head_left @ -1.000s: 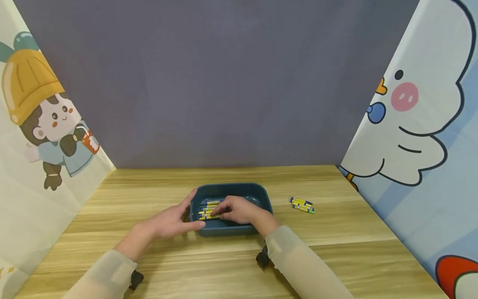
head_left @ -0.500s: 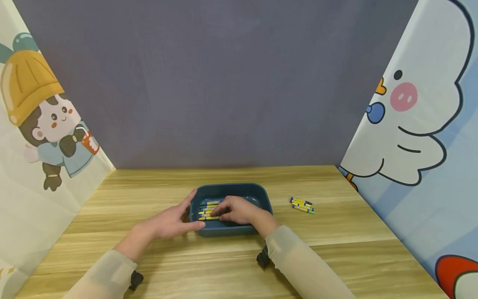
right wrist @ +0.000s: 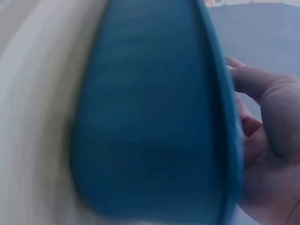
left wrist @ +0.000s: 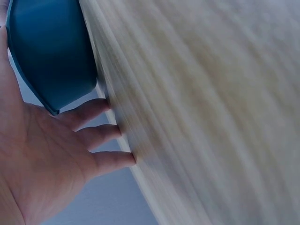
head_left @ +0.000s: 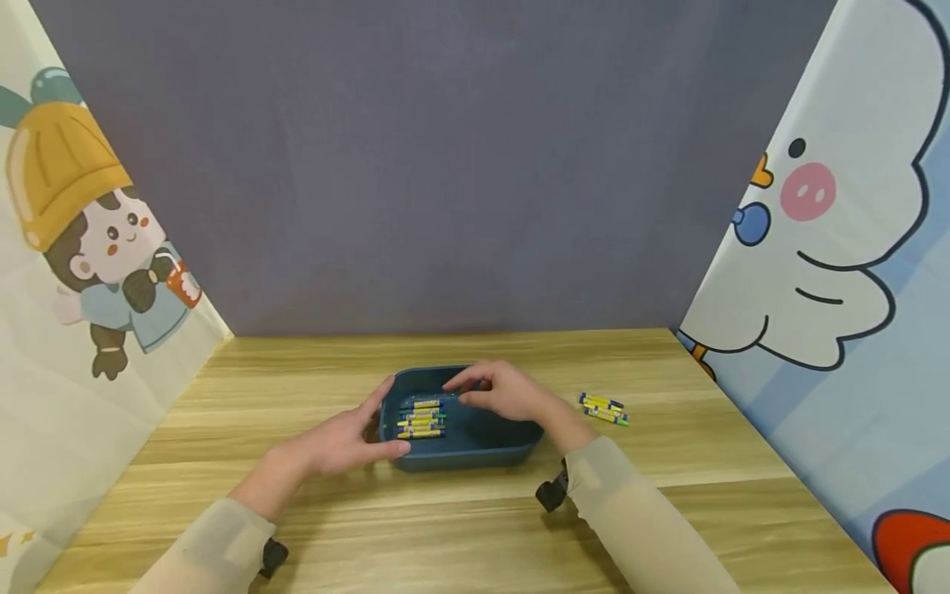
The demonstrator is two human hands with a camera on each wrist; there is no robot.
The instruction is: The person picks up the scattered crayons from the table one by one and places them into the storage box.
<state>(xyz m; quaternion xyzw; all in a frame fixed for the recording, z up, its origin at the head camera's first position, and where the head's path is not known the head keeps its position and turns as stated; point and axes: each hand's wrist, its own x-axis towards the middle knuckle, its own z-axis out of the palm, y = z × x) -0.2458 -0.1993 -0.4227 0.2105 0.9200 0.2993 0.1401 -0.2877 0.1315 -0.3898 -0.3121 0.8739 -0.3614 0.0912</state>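
Observation:
A dark teal rectangular box (head_left: 475, 460) stands on the wooden table. Several yellow crayons (head_left: 421, 423) with blue ends lie side by side in its left part. My left hand (head_left: 334, 441) rests at the box's left end, thumb by the front corner and index finger along the back corner. In the left wrist view the other fingers of this hand (left wrist: 51, 159) stretch out, their tips at the tabletop. Above the box's middle and back, my right hand (head_left: 512, 392) hovers with loosely bent fingers, nothing visible between them. The right wrist view shows mostly the box's outer wall (right wrist: 154, 108).
On the table (head_left: 356, 528) right of the box lies a small group of crayons (head_left: 604, 408), several with yellow wrappers, one tipped light green. A grey panel (head_left: 460, 165) closes off the back. Cartoon-printed panels (head_left: 839, 313) flank both sides.
My right hand has lifted off the crayons in the box and moved up and to the right, leaving the row uncovered. The left hand keeps its place at the box.

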